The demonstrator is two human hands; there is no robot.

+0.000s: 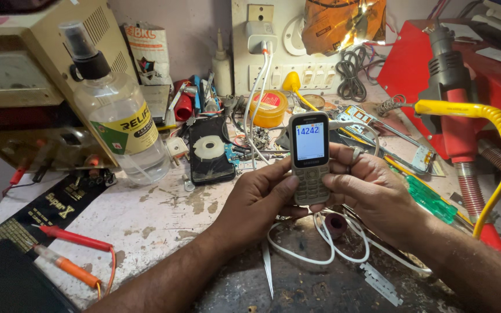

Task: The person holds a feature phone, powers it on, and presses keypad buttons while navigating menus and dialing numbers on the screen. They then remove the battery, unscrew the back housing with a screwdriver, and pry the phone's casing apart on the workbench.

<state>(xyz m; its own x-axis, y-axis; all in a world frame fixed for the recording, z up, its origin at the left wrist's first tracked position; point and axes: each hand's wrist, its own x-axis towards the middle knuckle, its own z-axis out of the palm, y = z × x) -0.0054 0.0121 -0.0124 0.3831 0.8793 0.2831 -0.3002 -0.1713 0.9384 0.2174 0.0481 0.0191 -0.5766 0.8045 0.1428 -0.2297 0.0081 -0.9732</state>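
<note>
Two hands were wrapped around a small keypad phone [309, 157], holding it upright above the tabletop [158, 214] with its screen lit. The left hand [259, 197] had its grip closed on the phone's lower left edge, thumb lying across the keys. The right hand [366, 185] was closed on the opposite edge, fingers curled behind the body and thumb on the keypad, so the phone sat pinched between both grips, touching nothing else.

Right under the grip, a white cable [326, 246] looped over the dark, scuffed part of the tabletop, and a thin pair of tweezers [268, 269] lay just below the left wrist. A small blade [381, 283] lay below the right forearm.

Left of the grip and a bit further back was an opened smartphone [210, 149] lying face down with its back off. Further left stood a clear spray bottle [117, 110], well apart from the hands. Way out to the lower left were red and orange meter probes [71, 252].

Behind the grip sat a yellow round tin [268, 108]. To the right, a green-handled screwdriver [430, 200] lay near the right wrist, and a yellow-handled soldering iron [471, 110] arched over that side.
</note>
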